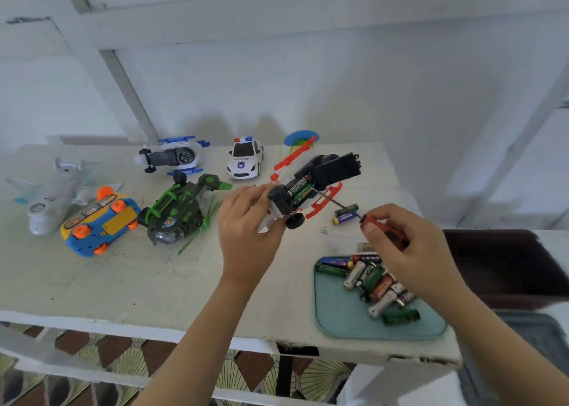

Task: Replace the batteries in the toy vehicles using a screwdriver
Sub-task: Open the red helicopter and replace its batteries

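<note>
My left hand (246, 220) grips a white and red toy helicopter (308, 187), held upside down above the table. Its black battery cover stands open, and green and black batteries (297, 190) lie in the compartment. My right hand (406, 248) holds a red-handled screwdriver (374, 222); its thin shaft points up-left, with the tip at the compartment's edge. Two loose batteries (345, 214) lie on the table under the shaft. A teal tray (338, 316) at the front right carries several more batteries.
More toys sit on the white table (154, 282): a police car (245, 162), a green helicopter (178, 211), a blue and orange car (100, 224) on its back, a white plane (49, 196) and a blue and white vehicle (174, 156). A dark bin (508, 267) stands to the right.
</note>
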`<state>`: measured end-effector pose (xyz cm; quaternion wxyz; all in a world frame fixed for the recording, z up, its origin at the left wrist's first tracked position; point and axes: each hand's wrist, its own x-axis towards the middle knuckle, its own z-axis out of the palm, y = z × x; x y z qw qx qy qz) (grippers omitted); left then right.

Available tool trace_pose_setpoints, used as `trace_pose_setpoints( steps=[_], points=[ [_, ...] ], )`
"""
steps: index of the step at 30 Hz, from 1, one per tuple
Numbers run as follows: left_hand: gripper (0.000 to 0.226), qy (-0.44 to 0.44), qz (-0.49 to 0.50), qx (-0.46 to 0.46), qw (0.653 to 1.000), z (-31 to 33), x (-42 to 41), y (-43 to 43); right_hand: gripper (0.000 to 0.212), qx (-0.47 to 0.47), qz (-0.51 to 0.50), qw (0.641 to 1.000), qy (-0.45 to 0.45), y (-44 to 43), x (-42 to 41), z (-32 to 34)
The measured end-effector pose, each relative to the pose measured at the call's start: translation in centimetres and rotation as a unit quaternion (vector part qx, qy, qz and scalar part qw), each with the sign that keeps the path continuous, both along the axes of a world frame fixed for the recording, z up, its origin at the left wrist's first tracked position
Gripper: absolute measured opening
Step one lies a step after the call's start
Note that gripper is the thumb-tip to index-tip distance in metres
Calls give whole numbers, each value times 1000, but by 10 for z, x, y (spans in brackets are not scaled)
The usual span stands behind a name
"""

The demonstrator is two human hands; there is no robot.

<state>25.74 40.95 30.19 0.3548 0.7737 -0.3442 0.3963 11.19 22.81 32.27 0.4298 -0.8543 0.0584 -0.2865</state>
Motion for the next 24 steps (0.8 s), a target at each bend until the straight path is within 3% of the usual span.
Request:
trace_pose_setpoints(
  steps=[4, 9, 19, 24],
  points=[
    [35, -3, -29, 11, 1000, -2, -1, -17, 19, -33, -38, 999, 15, -9, -6, -1],
    [32, 6, -50, 28, 998, -8, -5, -31, 14, -43, -100, 993, 48, -24, -10, -4],
    [32, 19, -73, 22, 997, -13, 2, -50, 20, 92, -72, 991, 59, -52, -11, 7],
    [33, 13, -77, 28, 997, -15, 4, -58, 17, 72, -44, 994, 63, -47, -15, 8]
  ],
)
